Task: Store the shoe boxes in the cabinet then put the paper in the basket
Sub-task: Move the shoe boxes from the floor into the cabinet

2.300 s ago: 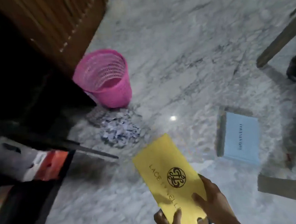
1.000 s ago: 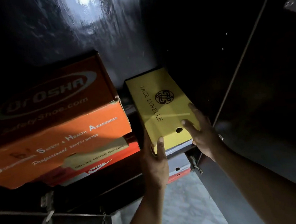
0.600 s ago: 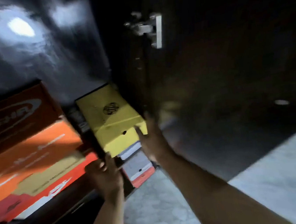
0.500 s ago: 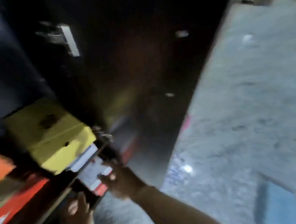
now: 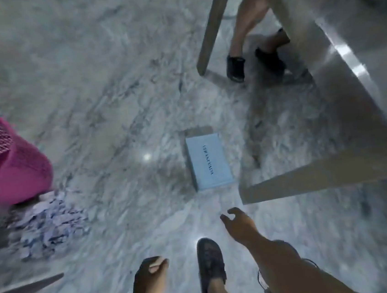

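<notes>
A light blue shoe box (image 5: 208, 160) lies flat on the marble floor, lid up, near the middle of the view. My right hand (image 5: 240, 223) hovers a short way below it, fingers apart and empty. My left hand (image 5: 151, 276) is lower left, fingers curled closed, holding nothing. A pink mesh basket (image 5: 5, 161) stands at the left edge. A heap of torn paper bits (image 5: 46, 225) lies on the floor just in front of the basket. The cabinet is out of view.
A table leg (image 5: 213, 25) and a table frame (image 5: 340, 97) stand at the right, with another person's legs and black shoes (image 5: 235, 68) behind. My own dark shoe (image 5: 210, 263) is between my hands. A dark door edge (image 5: 21, 292) shows at the lower left.
The yellow box went onto the cabinet shelf beside the orange boxes and both hands let go. The view has swung from the cabinet down to the floor and the blue box.
</notes>
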{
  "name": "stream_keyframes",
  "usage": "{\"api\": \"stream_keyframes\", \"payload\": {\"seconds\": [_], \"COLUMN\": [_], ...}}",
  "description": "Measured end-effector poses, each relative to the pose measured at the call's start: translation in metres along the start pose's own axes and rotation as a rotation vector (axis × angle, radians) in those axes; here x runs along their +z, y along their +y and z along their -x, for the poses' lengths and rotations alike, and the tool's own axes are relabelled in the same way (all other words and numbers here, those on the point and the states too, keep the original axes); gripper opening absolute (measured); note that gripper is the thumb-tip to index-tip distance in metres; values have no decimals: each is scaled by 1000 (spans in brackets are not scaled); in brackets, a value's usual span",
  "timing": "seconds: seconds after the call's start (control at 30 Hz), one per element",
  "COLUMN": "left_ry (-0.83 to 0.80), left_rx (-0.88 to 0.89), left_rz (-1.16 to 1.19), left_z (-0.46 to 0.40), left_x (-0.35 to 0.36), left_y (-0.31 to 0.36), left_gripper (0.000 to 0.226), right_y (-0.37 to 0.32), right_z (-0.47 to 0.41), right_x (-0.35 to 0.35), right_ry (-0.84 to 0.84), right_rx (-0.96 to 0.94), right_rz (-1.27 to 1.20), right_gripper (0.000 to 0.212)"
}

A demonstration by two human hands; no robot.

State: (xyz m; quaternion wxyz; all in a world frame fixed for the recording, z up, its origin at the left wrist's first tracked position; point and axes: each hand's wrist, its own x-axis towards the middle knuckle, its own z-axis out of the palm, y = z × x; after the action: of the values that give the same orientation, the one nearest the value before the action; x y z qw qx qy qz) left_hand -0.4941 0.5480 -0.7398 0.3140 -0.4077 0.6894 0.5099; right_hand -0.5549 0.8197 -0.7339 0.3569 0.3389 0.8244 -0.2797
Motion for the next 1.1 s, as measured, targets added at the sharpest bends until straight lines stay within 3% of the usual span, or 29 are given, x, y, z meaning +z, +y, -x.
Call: {"api": "stream_keyframes", "payload": {"seconds": [0.17,0.23,0.37,0.47,0.53,0.67,0.87,1.1], "left_ry": [-187,-235,-240,-263,-263,-197,16,-61], "left_rx": [69,71,50,47,114,141,81,-82], "left_rz": [-24,-69,-51,-1,32,47,104,329], "left_z": [-129,-185,-284,-325,-329,-309,-235,-72], "left_x": [131,177,252,279,284,264,181,59], "left_y": [67,79,100,97,91,67,64,28], "left_gripper": [34,56,72,64,41,14,25,51], "right_y": [25,26,21,17,19,30,0,-48], "right_z": [-149,-205,-310,-362,-373,-354,-270,-96], "right_x": [-22,-21,-12,2,14,29,28,12], "right_ry": [57,59,135,59,20,6,-156,-206], "right_rx": [35,43,5,-31,-50,-73,-168,-361], "right_rz": [-161,-208,-336,-375,-349,-365,-328,-141], "right_gripper": [53,65,90,95,78,59,53,56]}}
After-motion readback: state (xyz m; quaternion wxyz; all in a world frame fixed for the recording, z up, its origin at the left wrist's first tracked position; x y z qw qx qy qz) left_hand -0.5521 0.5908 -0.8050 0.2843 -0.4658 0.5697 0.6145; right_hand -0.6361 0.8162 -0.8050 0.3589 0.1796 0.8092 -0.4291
